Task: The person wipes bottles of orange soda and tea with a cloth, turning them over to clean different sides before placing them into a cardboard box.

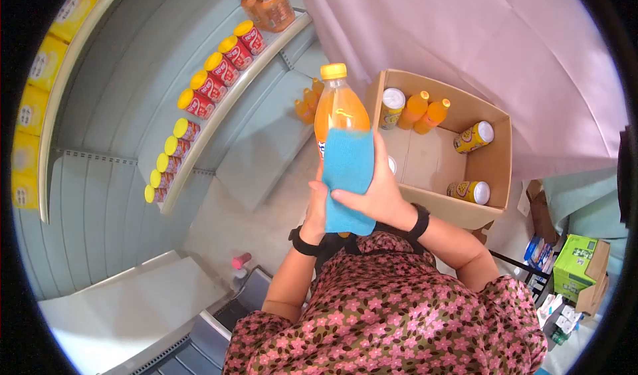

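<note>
A bottle of orange drink (340, 106) with a yellow cap stands nearly upright in front of my chest. Over its front lies a light blue cloth (349, 166), which hides most of the label and the lower part. My left hand (315, 213) is closed round the bottle's lower left side, its fingers mostly hidden behind the bottle and cloth. From the right, my right hand (383, 190) presses the cloth against the bottle, thumb across the front and fingers round the far side.
Beyond my right hand is an open cardboard box (444, 205) holding small orange bottles (424, 114) and several yellow cans (472, 138). At left, a curved shelf (219, 119) carries yellow-lidded red jars (222, 69) and large bottles (273, 9). More orange bottles (307, 104) stand on a lower shelf.
</note>
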Tool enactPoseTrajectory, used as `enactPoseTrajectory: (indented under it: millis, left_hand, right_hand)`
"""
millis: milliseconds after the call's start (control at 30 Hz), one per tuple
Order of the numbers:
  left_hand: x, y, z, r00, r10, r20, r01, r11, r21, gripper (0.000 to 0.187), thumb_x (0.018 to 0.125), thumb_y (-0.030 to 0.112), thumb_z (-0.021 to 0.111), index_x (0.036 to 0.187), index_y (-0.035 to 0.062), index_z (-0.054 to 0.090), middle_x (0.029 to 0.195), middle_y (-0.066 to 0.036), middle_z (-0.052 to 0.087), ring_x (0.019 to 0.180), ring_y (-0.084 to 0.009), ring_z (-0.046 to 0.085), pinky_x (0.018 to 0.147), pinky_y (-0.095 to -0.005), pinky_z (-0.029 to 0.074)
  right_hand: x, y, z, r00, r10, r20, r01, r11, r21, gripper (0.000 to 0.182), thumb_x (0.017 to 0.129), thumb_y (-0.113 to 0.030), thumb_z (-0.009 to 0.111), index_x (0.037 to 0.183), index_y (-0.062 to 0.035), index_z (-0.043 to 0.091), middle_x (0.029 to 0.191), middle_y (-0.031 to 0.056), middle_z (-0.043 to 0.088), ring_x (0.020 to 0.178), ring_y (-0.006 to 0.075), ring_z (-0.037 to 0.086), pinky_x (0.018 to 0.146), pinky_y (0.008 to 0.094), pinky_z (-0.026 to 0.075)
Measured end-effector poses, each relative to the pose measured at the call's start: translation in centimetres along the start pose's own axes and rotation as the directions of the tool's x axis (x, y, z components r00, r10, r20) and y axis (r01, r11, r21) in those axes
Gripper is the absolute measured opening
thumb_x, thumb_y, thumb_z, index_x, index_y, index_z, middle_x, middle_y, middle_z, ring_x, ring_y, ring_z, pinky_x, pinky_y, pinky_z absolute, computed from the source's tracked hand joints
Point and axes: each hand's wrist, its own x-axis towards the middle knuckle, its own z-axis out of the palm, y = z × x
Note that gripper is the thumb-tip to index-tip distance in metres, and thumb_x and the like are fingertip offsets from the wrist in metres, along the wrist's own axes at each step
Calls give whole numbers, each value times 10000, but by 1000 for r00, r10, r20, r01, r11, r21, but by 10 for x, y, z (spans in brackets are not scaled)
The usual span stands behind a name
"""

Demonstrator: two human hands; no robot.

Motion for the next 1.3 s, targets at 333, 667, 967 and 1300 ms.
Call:
enactPoseTrajectory:
  millis: [333, 667, 967, 1300]
  left_hand:
    - [-23, -9, -12, 918, -298, 261, 283, 954, 96, 957, 754, 569, 591, 1371, -13, 149, 1352, -93, 334, 1248, -188, 327, 1029, -333, 252]
    - [-10, 2, -22, 955, -139, 260, 80, 971, 225, 768, 845, 445, 540, 1351, -15, 192, 1332, -112, 346, 1251, -195, 305, 1033, -333, 230]
    - [-3, -19, -33, 993, -55, -104, 70, 987, 143, 726, 891, 560, 330, 1348, 4, 238, 1328, -119, 366, 1235, -229, 345, 1027, -357, 264]
    - [16, 10, -24, 985, 49, -166, -64, 994, -83, 656, 869, 530, 428, 1319, 69, 302, 1280, -108, 421, 1162, -227, 445, 982, -385, 358]
  right_hand:
    - [73, -17, -55, 938, 204, 280, -342, 674, 655, 364, 837, -227, 604, 1112, -11, 501, 947, 53, 597, 834, 131, 584, 735, 271, 484]
    - [77, -25, -34, 984, 174, -28, -143, 882, 449, 276, 882, -196, 536, 1068, 8, 530, 890, 27, 589, 801, 85, 550, 712, 247, 460]
    - [61, -3, 3, 998, 41, 42, -48, 983, 179, 852, 742, -203, 672, 1357, 33, 131, 1292, 228, 356, 1204, 304, 376, 998, 376, 304]
    - [8, 2, 17, 989, -32, 146, 64, 973, -221, 938, 677, -201, 693, 1351, 46, 89, 1277, 292, 344, 1173, 407, 399, 964, 406, 353]
